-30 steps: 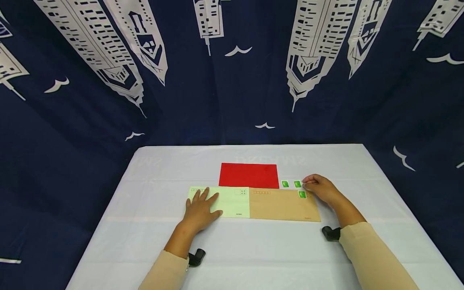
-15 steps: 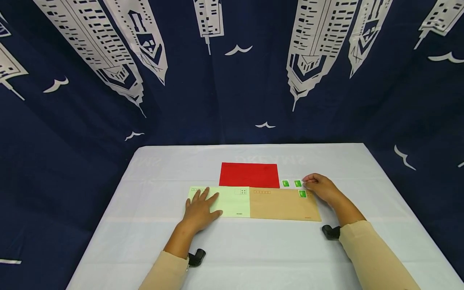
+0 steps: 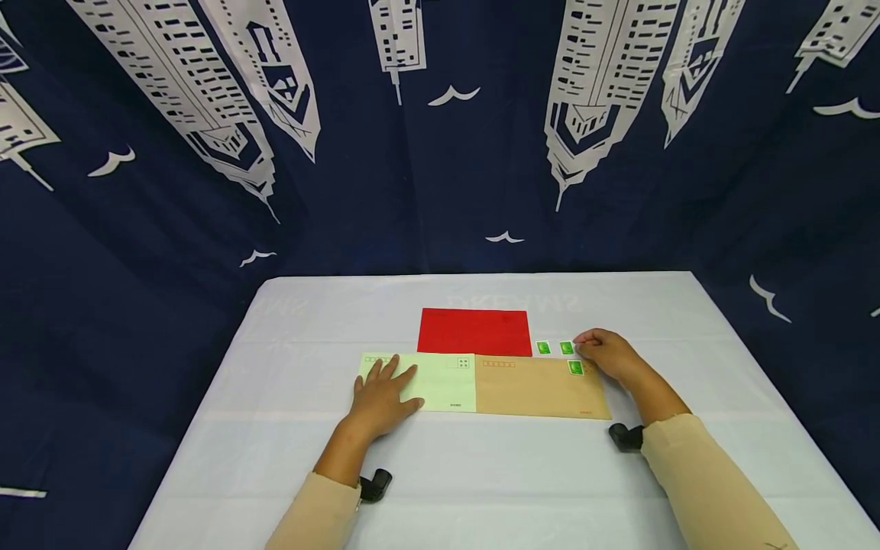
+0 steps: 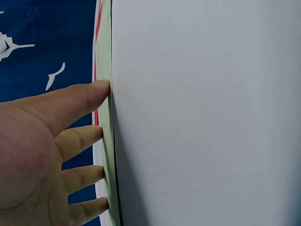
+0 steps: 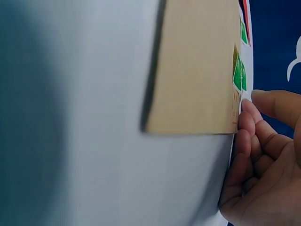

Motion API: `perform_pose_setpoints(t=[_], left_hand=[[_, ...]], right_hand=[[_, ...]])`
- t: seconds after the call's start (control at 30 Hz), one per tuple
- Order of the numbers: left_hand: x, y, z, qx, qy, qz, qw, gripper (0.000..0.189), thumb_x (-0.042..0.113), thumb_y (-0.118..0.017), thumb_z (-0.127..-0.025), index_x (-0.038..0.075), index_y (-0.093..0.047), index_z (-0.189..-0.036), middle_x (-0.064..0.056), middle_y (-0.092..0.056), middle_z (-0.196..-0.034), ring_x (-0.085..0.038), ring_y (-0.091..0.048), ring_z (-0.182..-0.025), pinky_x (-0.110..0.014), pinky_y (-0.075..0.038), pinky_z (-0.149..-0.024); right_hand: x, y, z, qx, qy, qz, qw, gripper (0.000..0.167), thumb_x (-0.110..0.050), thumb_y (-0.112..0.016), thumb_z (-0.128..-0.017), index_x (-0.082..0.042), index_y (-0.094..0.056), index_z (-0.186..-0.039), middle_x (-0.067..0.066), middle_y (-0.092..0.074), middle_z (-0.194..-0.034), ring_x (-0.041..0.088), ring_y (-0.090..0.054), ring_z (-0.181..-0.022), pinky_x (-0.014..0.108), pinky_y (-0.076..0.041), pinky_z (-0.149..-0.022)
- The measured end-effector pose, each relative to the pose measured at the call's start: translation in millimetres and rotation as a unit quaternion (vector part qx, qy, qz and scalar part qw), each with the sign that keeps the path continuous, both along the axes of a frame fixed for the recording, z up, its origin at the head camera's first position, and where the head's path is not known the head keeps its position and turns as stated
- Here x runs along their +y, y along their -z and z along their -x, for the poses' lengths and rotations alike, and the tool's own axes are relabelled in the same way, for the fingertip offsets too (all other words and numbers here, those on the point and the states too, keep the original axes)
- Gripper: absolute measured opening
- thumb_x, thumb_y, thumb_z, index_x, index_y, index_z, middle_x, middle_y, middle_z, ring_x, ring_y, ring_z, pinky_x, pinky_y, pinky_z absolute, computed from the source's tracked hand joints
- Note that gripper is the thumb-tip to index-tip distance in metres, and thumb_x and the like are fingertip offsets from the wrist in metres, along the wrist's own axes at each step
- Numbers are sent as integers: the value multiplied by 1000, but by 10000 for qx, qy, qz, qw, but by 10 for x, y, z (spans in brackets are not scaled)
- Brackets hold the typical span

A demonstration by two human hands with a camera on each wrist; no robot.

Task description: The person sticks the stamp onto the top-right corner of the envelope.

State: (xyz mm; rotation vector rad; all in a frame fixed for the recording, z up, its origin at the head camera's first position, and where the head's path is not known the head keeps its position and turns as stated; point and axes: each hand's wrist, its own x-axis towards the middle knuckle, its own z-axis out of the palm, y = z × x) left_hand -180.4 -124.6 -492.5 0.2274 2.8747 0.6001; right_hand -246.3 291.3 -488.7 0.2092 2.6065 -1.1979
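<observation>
My left hand (image 3: 380, 397) lies with fingers spread on a pale green envelope (image 3: 447, 382), its thumb (image 4: 89, 96) near the envelope's front edge. To the right, a brown envelope (image 3: 536, 389) meets the green one, with a green stamp (image 3: 575, 367) on its upper right corner. My right hand (image 3: 612, 355) is at that corner, fingers curled. Its thumb and forefinger tips are close to the right edge of another green stamp (image 3: 567, 348); whether they pinch it cannot be made out. A third stamp (image 3: 544, 347) lies just to the left.
A red envelope (image 3: 474, 332) lies behind the green and brown ones. All rest on a white-covered table (image 3: 495, 481). A dark blue cloth (image 3: 412, 191) printed with white buildings and birds hangs behind the table.
</observation>
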Motion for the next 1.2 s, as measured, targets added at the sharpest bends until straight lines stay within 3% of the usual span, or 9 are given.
perform_pose_setpoints(t=[0.67, 1.2], left_hand=[[2, -28, -9, 29, 86, 90, 9999, 65, 41, -70, -92, 20, -51, -150, -16, -32, -165, -45, -21, -154, -75, -18, -117], [-7, -62, -17, -81, 120, 87, 9999, 65, 40, -69, -93, 20, -50, -151, -15, -31, -166, -44, -19, -155, -74, -17, -118]], right_hand=[[-11, 49, 71, 26, 55, -252, 9997, 29, -24, -62, -100, 0, -61, -117, 3, -56, -92, 18, -52, -87, 28, -43, -76], [-17, 67, 69, 78, 117, -145, 9998, 23, -19, -64, -99, 1, -62, -110, 1, -55, -86, 15, -52, -81, 26, -44, -71]])
